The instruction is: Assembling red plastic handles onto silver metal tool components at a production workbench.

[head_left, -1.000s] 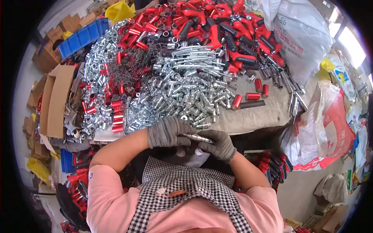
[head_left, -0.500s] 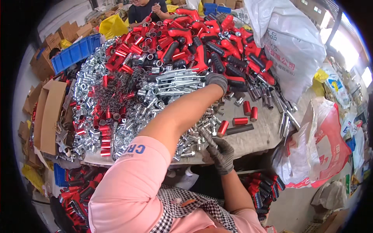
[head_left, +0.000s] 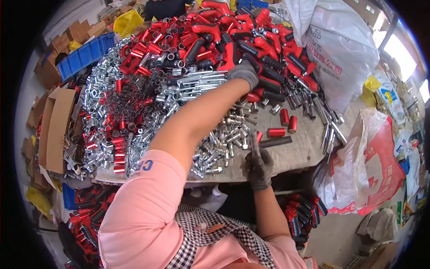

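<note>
My left hand, in a grey glove, reaches far across the table and closes on a red and black handle at the edge of the big handle pile. Near the table's front edge my right hand, also gloved, grips an upright silver metal rod. Loose silver fittings lie between the two hands. A black tube and short red sleeves rest just beyond the right hand.
Heaps of silver parts and springs cover the left of the table. A blue bin and cardboard boxes stand left. White and red sacks crowd the right. More red handles fill crates below.
My left arm left my lap, stretched across the table and reached the red handle pile. My right hand stayed near the front edge holding the rod.
</note>
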Demonstrator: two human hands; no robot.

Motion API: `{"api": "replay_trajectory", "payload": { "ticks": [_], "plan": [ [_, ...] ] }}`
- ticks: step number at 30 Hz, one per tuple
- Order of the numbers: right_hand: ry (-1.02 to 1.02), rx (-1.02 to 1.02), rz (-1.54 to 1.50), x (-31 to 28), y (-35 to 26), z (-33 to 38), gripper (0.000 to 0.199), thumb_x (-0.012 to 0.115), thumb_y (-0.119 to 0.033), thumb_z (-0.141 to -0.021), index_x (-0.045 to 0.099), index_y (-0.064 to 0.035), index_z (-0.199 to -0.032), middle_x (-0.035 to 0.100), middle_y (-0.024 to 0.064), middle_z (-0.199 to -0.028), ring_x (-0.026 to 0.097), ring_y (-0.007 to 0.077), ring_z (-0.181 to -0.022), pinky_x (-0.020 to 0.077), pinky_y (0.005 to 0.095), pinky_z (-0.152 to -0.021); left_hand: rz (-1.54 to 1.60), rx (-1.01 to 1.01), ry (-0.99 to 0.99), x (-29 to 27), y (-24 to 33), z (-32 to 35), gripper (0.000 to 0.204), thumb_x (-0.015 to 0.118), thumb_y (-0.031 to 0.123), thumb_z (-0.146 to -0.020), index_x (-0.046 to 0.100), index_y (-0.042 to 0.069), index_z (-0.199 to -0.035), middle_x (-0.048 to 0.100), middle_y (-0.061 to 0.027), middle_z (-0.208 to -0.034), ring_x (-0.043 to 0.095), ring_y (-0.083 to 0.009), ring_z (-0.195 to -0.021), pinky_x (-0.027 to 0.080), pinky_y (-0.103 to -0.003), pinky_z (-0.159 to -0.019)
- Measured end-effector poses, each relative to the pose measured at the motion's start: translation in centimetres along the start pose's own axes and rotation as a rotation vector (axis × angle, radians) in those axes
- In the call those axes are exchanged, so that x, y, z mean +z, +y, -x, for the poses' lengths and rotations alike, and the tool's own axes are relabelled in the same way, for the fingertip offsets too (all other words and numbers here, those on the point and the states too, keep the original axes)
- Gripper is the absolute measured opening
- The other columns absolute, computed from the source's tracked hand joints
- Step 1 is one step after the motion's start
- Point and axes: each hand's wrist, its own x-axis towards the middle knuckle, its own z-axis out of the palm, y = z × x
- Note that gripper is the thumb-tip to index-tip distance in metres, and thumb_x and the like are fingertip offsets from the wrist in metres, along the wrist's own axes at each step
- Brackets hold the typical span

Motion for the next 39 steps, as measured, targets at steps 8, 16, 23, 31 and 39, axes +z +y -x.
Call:
{"api": "replay_trajectory", "payload": {
  "ticks": [8,16,23,31,39],
  "plan": [
    [0.024,0.076,0.167,1.6,0.7,1.1,0.027,0.07,-0.009,-0.082,0.061,0.0018,-0.105,0.064,0.0052,-0.089,0.055,0.0081,-0.067,0.045,0.0228,-0.055,0.424,0.418,-0.241,-14.1,-9.9,7.8,0.029,0.056,0.029,-0.08,0.069,0.008,-0.095,0.067,-0.0144,-0.084,0.065,-0.0237,-0.076,0.051,-0.035,-0.068],
    [-0.241,-0.027,0.537,6.0,-0.7,6.1,0.031,0.074,-0.009,-0.077,0.064,0.0014,-0.104,0.066,0.0038,-0.086,0.06,0.0093,-0.078,0.0498,0.0246,-0.069,0.762,0.229,-0.637,-21.8,-22.9,23.6,0.036,0.065,0.03,-0.084,0.065,0.003,-0.108,0.062,-0.0002,-0.08,0.053,-0.0053,-0.065,0.042,-0.021,-0.056],
    [-0.611,-0.045,0.842,9.3,-0.9,8.2,0.029,0.074,-0.011,-0.078,0.066,0.0006,-0.103,0.069,0.0078,-0.083,0.064,0.011,-0.077,0.0528,0.0269,-0.069,0.835,0.221,-0.599,-22.7,-27.1,31.5,0.046,0.066,0.039,-0.085,0.063,0.0,-0.109,0.063,-0.005,-0.099,0.058,-0.0145,-0.094,0.046,-0.029,-0.086],
    [-0.666,0.199,0.875,11.3,2.3,11.4,0.029,0.073,-0.006,-0.074,0.066,0.0016,-0.102,0.067,0.0083,-0.093,0.062,0.0126,-0.086,0.051,0.0274,-0.077,0.829,0.074,-0.638,-19.7,-30.9,37.5,0.034,0.064,0.028,-0.083,0.066,0.001,-0.103,0.066,-0.0055,-0.085,0.059,-0.0118,-0.072,0.047,-0.026,-0.064],
    [-0.634,0.285,0.799,14.0,4.4,12.3,0.084,0.092,-0.021,-0.055,0.05,-0.0024,-0.125,0.064,0.0068,-0.099,0.06,0.0098,-0.088,0.05,0.026,-0.08,0.669,0.33,-0.344,-17.0,-28.8,40.0,0.026,0.056,0.029,-0.088,0.067,0.006,-0.082,0.065,-0.0101,-0.079,0.062,-0.0219,-0.076,0.048,-0.033,-0.071]
  ]
}}
